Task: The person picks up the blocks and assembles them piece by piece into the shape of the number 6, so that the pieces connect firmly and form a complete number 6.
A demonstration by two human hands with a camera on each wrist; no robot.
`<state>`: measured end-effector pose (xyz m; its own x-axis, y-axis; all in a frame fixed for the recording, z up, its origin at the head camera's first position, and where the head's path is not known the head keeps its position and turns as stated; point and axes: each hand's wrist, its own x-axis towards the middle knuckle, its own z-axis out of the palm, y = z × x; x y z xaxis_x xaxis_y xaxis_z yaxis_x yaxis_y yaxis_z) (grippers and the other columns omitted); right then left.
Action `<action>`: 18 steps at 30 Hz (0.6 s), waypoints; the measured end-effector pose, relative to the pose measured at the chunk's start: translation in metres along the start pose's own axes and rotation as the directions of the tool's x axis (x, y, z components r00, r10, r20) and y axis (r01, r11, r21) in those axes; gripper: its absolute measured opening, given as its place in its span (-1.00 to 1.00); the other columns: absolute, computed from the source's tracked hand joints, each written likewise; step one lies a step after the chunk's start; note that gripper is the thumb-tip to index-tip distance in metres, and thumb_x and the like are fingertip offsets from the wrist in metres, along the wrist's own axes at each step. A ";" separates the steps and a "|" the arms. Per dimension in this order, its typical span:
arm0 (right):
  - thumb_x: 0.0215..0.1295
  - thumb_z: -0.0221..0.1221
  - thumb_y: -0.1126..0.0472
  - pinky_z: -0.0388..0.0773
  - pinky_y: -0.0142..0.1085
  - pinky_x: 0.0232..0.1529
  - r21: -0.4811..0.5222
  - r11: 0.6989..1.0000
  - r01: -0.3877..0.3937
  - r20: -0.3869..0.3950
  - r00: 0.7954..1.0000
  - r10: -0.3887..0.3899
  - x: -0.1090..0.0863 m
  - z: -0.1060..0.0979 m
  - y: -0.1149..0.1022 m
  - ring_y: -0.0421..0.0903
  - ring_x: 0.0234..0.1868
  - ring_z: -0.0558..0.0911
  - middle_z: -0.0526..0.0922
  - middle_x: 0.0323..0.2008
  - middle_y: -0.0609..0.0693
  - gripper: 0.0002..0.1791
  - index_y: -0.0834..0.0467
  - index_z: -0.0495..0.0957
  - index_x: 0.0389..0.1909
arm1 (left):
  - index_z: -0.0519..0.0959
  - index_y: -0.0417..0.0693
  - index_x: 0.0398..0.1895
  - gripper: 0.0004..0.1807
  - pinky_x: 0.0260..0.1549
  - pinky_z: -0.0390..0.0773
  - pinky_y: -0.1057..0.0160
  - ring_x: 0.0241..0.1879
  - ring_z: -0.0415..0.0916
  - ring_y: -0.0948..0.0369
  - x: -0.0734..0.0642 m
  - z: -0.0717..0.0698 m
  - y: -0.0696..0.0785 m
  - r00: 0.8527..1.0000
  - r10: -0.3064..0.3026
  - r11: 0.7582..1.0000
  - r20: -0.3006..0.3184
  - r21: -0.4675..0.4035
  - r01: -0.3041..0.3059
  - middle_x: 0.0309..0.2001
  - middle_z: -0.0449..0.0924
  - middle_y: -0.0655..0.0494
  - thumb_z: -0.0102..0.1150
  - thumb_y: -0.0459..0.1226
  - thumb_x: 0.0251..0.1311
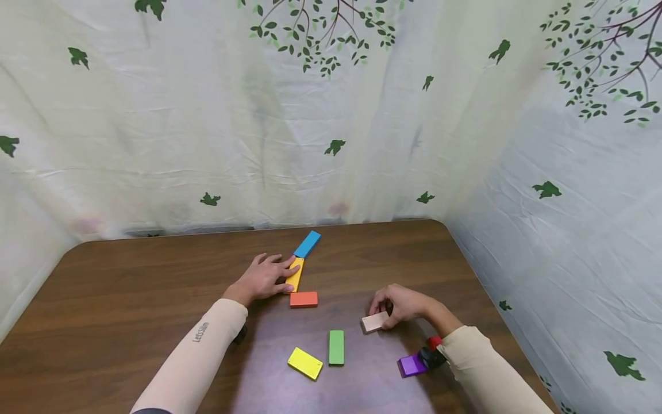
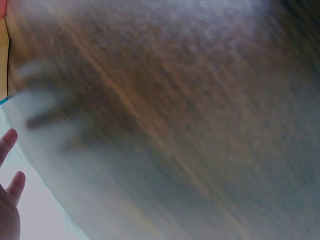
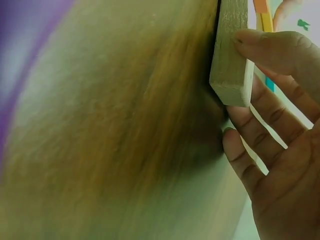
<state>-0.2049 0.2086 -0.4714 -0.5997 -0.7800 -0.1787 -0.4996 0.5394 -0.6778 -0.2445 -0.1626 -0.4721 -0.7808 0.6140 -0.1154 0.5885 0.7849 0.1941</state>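
In the head view my left hand [image 1: 265,279] lies with its fingers spread at the left side of an amber-yellow block [image 1: 296,276], index finger and thumb touching it. A blue block [image 1: 307,244] slants away from its far end, and an orange-red block [image 1: 303,299] lies crosswise at its near end. My right hand [image 1: 403,305] pinches a plain pale wooden block [image 1: 374,322] low over the table, thumb on its near side. The right wrist view shows the thumb pressed on this wooden block [image 3: 231,55], with other fingers behind it.
On the near part of the brown table [image 1: 129,299] lie a green block [image 1: 336,348] and a bright yellow block [image 1: 305,363]. A purple block [image 1: 411,365] and a red block [image 1: 434,342] sit beside my right wrist, partly covered by its camera. Leaf-patterned curtains [image 1: 310,115] surround the table.
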 end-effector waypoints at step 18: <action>-0.10 0.43 0.32 0.52 -0.42 -0.33 0.001 0.999 0.042 -0.068 0.997 -0.042 0.031 0.001 -0.002 -0.34 -0.39 0.52 0.60 -0.38 -0.20 -0.72 0.13 0.70 -0.27 | 0.37 0.04 0.37 -0.37 0.27 -0.04 -0.32 0.37 0.12 -0.20 0.000 -0.001 0.001 1.000 -0.003 1.000 0.005 -0.004 0.003 0.43 0.20 -0.02 0.14 0.04 0.27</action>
<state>-0.2219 0.1827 -0.4768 -0.6194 -0.7786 -0.1008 -0.5240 0.5056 -0.6854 -0.2435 -0.1619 -0.4706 -0.7814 0.6122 -0.1207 0.5855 0.7862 0.1977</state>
